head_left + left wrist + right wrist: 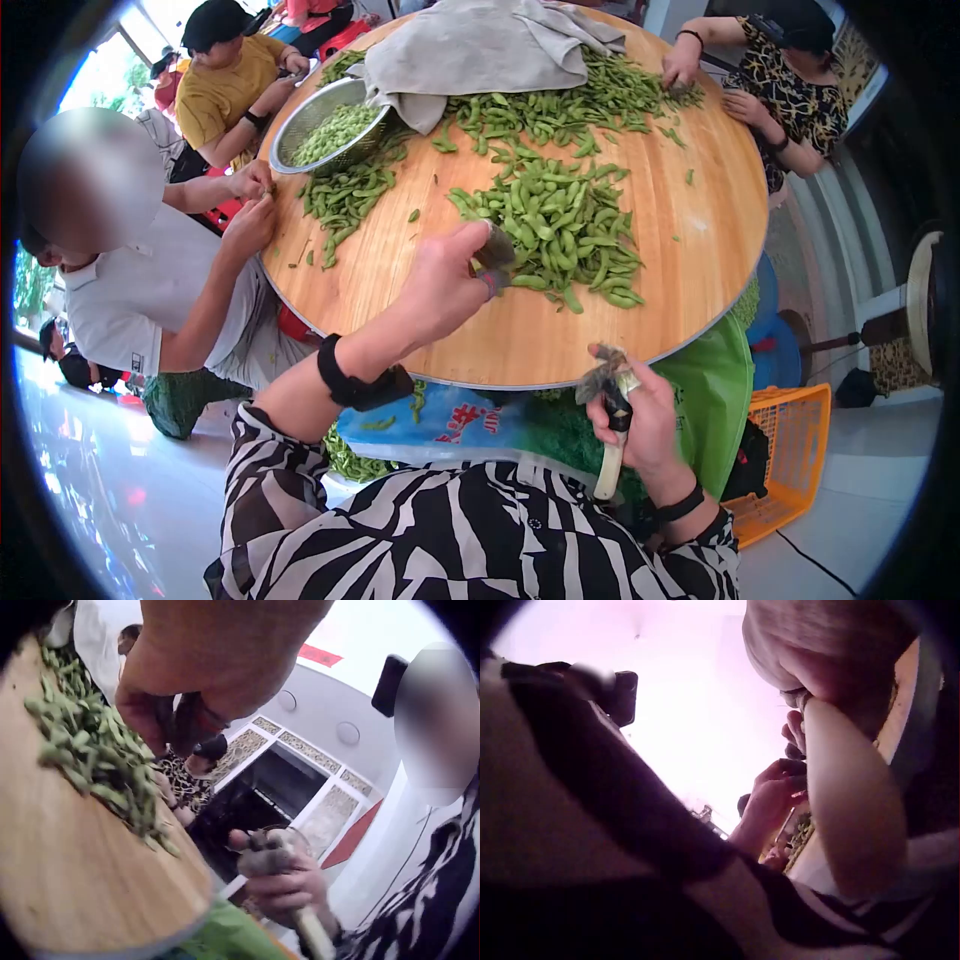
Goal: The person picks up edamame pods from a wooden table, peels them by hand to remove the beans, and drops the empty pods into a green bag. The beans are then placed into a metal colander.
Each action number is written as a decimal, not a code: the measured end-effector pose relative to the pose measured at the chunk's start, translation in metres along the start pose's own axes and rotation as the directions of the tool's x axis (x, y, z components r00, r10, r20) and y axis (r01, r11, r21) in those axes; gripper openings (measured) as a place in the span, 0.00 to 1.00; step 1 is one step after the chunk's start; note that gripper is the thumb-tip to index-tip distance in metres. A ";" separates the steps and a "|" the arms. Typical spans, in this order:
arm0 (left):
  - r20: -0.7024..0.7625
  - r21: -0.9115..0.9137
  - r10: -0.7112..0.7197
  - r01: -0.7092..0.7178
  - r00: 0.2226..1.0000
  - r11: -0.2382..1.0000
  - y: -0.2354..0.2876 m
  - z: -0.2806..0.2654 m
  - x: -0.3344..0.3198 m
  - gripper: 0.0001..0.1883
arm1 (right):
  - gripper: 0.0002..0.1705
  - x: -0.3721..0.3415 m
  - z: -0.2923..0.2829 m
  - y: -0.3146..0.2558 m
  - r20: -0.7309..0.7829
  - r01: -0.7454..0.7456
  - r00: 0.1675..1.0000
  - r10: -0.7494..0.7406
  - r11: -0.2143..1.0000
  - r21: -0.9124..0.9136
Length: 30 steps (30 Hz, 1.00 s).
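Observation:
My left hand hovers at the near left edge of a pile of green soybean pods on the round wooden table. Dark grey covers wrap its fingertips; thumb and fingers are bent toward each other, and no pod shows between them. Low at the table's front edge, my right hand grips a tool with a pale handle and a black part higher up. Grey covers sit on that hand's fingers too. Its handle fills much of the right wrist view, and the working end is hidden by the fingers.
A metal colander of shelled beans stands at the far left, beside more pods. A grey cloth covers part of the back heap. Other people sit around the table. Below its edge are a green bag and an orange crate.

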<state>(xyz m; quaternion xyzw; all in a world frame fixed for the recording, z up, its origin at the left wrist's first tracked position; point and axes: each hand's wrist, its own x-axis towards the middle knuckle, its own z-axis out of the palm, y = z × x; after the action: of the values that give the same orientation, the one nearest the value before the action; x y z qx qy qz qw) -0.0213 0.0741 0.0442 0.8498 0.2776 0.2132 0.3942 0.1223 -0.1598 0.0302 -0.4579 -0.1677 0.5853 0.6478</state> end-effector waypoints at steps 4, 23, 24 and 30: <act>0.252 -0.663 -0.107 0.253 0.962 0.705 0.033 0.027 -0.015 0.13 | 0.25 0.008 0.010 -0.008 0.017 -0.001 1.000 0.000 0.996 0.087; 0.220 -0.525 0.073 0.055 0.973 0.850 0.040 0.046 -0.031 0.07 | 0.25 0.007 0.014 0.005 0.100 0.070 0.991 -0.089 0.981 0.181; 0.219 -0.525 0.073 0.055 0.973 0.849 0.037 0.046 -0.031 0.07 | 0.24 0.006 0.015 0.005 0.062 0.058 0.995 -0.072 0.978 0.198; 0.108 -0.558 0.227 -0.130 0.968 0.820 0.024 0.058 -0.030 0.11 | 0.22 0.007 0.013 0.004 0.031 0.048 0.998 -0.057 0.969 0.243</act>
<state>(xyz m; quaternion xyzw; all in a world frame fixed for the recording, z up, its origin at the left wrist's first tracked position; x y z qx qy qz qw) -0.0031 0.0103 0.0244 0.7393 0.0897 0.2463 0.6203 0.1118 -0.1484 0.0312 -0.3598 -0.1196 0.5927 0.7106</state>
